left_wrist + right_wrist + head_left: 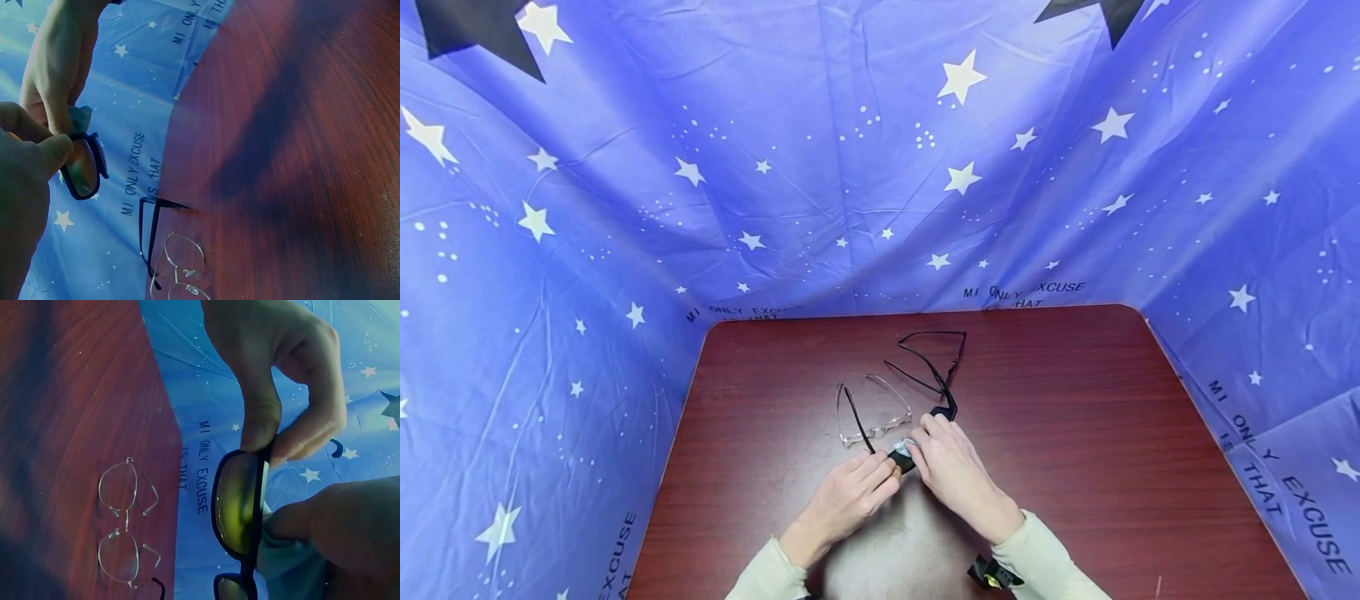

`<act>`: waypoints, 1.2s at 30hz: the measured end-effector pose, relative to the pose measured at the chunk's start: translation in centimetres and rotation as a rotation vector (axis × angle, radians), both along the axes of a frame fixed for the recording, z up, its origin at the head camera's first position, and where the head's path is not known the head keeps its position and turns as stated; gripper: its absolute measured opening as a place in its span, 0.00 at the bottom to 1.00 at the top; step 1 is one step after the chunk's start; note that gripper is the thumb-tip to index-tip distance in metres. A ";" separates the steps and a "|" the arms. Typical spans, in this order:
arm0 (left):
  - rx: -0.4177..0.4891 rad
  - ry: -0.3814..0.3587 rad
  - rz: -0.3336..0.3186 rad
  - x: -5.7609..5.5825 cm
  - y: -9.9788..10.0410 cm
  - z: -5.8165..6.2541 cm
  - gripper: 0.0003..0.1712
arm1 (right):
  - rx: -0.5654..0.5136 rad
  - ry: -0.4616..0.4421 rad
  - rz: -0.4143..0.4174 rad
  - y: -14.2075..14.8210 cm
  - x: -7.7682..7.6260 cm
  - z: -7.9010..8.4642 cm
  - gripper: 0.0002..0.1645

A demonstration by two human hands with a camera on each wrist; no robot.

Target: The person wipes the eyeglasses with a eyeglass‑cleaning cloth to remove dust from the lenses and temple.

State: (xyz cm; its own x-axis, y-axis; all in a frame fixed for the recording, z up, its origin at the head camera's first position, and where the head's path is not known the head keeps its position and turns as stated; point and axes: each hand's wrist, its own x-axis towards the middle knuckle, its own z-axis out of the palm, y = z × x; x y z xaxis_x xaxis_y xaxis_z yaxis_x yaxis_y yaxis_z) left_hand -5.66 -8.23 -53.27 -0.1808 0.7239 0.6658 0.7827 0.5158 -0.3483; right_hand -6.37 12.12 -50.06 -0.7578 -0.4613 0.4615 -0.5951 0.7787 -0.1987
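Observation:
Black-framed glasses [237, 506] are held up between both hands. My left hand [853, 492] pinches the frame at one end, thumb against the rim beside a lens [82, 169]. A light blue-green cloth [287, 562] is gripped in the fingers of my right hand [951, 462]; in the right wrist view it lies against the frame near the bridge. Fingers hide part of the cloth and the far end of the frame. Just beyond the hands, thin wire-rimmed glasses [880, 431] lie on the table with their temples unfolded.
Another pair of black glasses [932, 358] lies farther back on the dark red wooden table [1060, 392]. Blue star-printed fabric [850, 167] walls in the back and both sides. A black strap [992, 573] hangs by the right sleeve.

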 end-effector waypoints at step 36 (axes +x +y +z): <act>0.017 0.015 -0.001 0.3 0.1 -0.2 0.17 | -0.103 -0.040 0.093 -0.2 0.7 -0.1 0.05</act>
State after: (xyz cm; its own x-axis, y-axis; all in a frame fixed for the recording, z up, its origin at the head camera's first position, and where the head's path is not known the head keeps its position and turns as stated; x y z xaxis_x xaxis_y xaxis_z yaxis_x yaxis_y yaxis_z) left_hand -5.38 -8.11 -53.49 -0.1700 0.7126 0.6806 0.7781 0.5209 -0.3511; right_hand -5.71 11.90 -50.13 -0.7327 -0.4821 0.4803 -0.6538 0.6946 -0.3001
